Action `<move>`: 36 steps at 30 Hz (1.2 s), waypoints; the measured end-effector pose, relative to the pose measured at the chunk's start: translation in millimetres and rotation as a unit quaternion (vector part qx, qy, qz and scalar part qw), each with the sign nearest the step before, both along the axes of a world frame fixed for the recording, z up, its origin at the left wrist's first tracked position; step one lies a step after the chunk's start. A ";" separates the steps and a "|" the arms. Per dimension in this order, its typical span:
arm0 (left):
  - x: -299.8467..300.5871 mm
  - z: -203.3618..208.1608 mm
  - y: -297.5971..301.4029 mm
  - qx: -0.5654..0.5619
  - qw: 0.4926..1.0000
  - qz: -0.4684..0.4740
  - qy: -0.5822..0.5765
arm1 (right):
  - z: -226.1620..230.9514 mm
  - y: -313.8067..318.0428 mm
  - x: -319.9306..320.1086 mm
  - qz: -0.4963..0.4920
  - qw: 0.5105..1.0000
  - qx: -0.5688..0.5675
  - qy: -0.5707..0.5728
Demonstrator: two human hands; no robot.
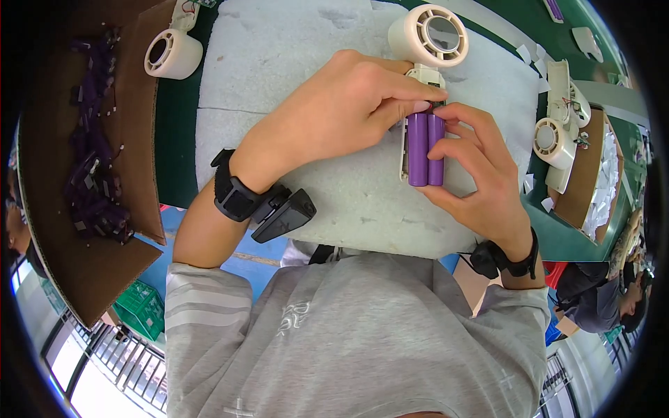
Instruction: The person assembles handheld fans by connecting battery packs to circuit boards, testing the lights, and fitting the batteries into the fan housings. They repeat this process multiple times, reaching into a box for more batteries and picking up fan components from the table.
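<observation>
A handheld fan with a round cream head (397,40) lies on the pale foam pad, its handle shell open toward me. Two purple cylindrical cells form a battery pack (417,153) that lies in or over the cream handle shell (404,164). My right hand (484,171) curls around the pack from the right, fingertips on its side and lower end. Just above the pack, the thumb and index finger of my left hand (348,104) close together by a small dark circuit board and a bit of red wire. What they pinch is hidden.
On the left stands a cardboard box (139,139) with many purple battery packs (94,153). Another fan (174,54) lies beside it. At right are more fan parts (555,143) and a box of white pieces (605,184). The foam pad (279,42) covers the green table (175,132).
</observation>
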State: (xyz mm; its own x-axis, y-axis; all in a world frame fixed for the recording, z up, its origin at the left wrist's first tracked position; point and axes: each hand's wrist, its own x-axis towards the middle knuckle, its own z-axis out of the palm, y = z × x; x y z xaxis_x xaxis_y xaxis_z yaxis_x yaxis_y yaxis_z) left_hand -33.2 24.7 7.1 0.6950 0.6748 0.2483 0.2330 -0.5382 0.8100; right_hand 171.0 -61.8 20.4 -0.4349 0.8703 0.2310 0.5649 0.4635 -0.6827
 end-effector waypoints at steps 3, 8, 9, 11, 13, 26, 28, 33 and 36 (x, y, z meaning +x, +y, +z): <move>1.1 -4.2 -0.2 0.021 0.999 0.009 -0.035 | -1.2 0.3 -1.6 -0.010 1.000 0.002 0.012; -0.2 -7.1 0.8 0.030 0.999 0.005 -0.037 | -4.6 1.2 0.3 -0.002 1.000 -0.009 0.025; -0.5 -5.7 1.0 0.025 0.999 0.004 -0.035 | -5.1 1.6 0.6 -0.002 0.999 -0.011 0.030; -1.0 -4.0 0.9 0.018 0.999 0.006 -0.033 | -6.0 2.5 1.5 -0.004 0.999 -0.015 0.040; -1.7 -2.7 1.0 0.010 1.000 -0.004 -0.016 | -5.3 5.5 4.4 -0.001 0.998 -0.023 0.055; -1.6 -5.2 3.0 0.000 1.000 -0.006 -0.010 | 2.5 1.0 -2.8 -0.036 0.999 0.004 -0.016; -1.8 -4.9 3.1 -0.004 1.000 -0.006 -0.011 | 2.0 0.4 -2.4 -0.035 0.999 0.013 -0.018; -3.3 -3.3 0.9 -0.019 1.000 -0.003 0.001 | 0.3 -1.1 -2.4 -0.022 0.998 0.050 -0.042; -3.1 -4.8 2.1 -0.030 1.000 -0.005 0.006 | -3.5 -2.0 -2.0 -0.021 0.997 0.060 -0.053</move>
